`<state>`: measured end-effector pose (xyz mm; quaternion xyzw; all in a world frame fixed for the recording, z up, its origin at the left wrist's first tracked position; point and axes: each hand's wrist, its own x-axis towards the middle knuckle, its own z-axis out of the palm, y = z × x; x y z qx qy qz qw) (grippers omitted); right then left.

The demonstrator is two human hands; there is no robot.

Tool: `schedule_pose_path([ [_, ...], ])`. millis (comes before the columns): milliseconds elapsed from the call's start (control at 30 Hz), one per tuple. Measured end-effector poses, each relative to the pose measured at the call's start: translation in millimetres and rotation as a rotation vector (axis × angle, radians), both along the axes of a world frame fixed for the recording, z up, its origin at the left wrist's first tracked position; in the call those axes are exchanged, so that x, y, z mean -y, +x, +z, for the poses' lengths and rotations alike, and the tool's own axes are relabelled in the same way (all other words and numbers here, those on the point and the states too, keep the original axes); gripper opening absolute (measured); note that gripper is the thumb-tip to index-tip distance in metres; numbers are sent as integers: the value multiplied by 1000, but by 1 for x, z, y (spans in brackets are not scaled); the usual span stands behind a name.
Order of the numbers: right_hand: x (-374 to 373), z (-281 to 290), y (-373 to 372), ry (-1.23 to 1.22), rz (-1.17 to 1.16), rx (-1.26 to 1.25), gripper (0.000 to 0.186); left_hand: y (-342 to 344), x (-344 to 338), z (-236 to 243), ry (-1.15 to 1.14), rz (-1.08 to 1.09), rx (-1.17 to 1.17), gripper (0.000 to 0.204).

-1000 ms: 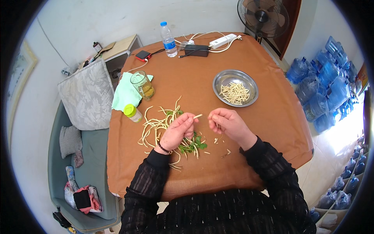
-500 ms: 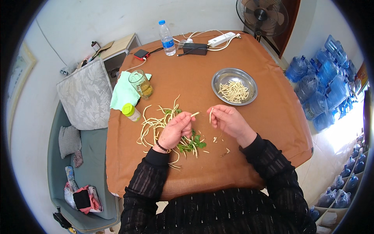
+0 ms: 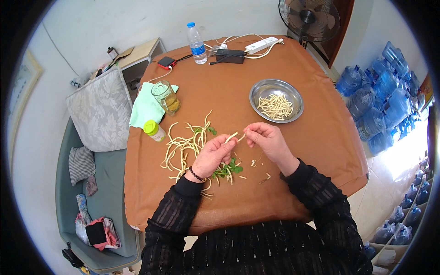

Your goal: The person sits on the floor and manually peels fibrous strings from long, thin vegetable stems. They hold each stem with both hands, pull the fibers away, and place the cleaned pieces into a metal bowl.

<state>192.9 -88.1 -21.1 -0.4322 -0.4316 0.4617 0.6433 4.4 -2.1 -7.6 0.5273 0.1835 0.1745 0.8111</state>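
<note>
My left hand [image 3: 211, 154] is closed round a pale long bean [image 3: 231, 137], whose end pokes up past the thumb. Close beside it, my right hand [image 3: 269, 141] pinches a thin pale strip or bean piece [image 3: 242, 137] between thumb and fingertips; whether it joins the left hand's bean, I cannot tell. Under and left of my left hand lies a loose heap of long beans [image 3: 183, 145], with green leaves [image 3: 234, 167] near its right side. Short bean pieces [image 3: 276, 107] fill part of a steel bowl [image 3: 298, 96] beyond my right hand. Small scraps [image 3: 266, 178] lie on the table below the hands.
On the brown-covered table [image 3: 316, 137] stand a glass mug [image 3: 168, 98] beside a mint cloth [image 3: 143, 107], a green-lidded jar [image 3: 154, 130] and a water bottle [image 3: 197, 45]. A black adapter [image 3: 230, 56] and white power strip [image 3: 260, 45] lie at the far edge.
My hands have come closer together. The left hand's bean now points more upward, and the right hand's piece has tilted toward it.
</note>
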Motion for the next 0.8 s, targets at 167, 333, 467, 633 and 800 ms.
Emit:
schedule_pose_path([
  [167,2,0,-6,5,-19,67,16,-1,-1,-7,120,49,-27,16],
  [333,5,6,-9,-10,-49,130,14,-1,-3,-12,134,127,-29,16],
  [467,6,7,-7,-54,-35,228,11,-1,-6,-13,95,126,14,17],
  [633,1,5,5,-128,-119,-47,15,1,-3,-10,71,174,24,16],
  [800,-5,-6,30,-48,-107,-541,22,3,1,-12,372,170,-8,16],
])
